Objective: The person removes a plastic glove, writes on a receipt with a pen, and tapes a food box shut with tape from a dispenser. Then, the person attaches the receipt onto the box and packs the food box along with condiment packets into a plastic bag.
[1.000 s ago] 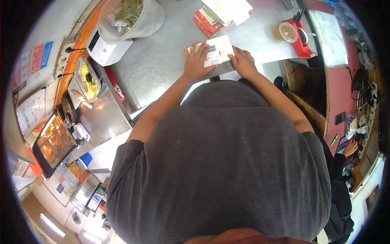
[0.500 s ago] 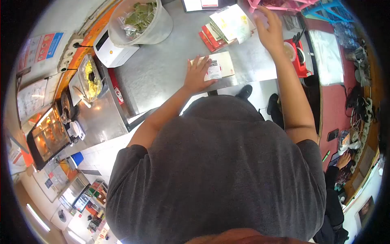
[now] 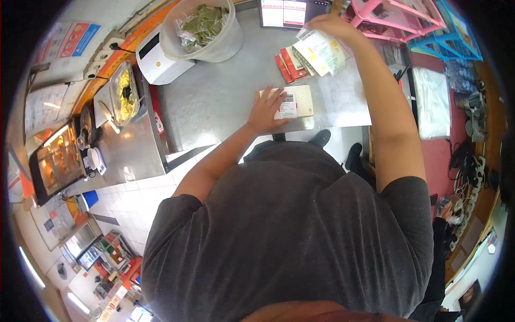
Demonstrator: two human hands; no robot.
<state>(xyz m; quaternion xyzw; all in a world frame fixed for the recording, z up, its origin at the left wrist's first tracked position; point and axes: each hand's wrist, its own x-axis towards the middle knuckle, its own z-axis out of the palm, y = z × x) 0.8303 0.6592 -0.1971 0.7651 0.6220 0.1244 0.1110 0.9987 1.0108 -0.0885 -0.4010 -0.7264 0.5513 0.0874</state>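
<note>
Head view: the left hand (image 3: 264, 111) lies flat, fingers spread, on a cream rectangular box (image 3: 304, 101) with 1 white label (image 3: 289, 109), its print too small to read, on the grey metal surface (image 3: 209, 102). The right hand (image 3: 331, 26) meets white printed papers (image 3: 323, 52); its grip is unclear.

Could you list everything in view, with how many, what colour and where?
Counter: one, silver, centre
Tub: one, translucent, upper left, holding green-filled bags
Device: one, white, beside tub
Screen: one, lit, top
Papers: pile, mixed colours, by right hand
Pad or box: one, cream, under left hand
Baskets: pink and blue, top right
Plastic sheets: stack, whitish, right
Display case: one, dark-framed, left
Small background items: too unclear to count
Person's hands: two, bare
</note>
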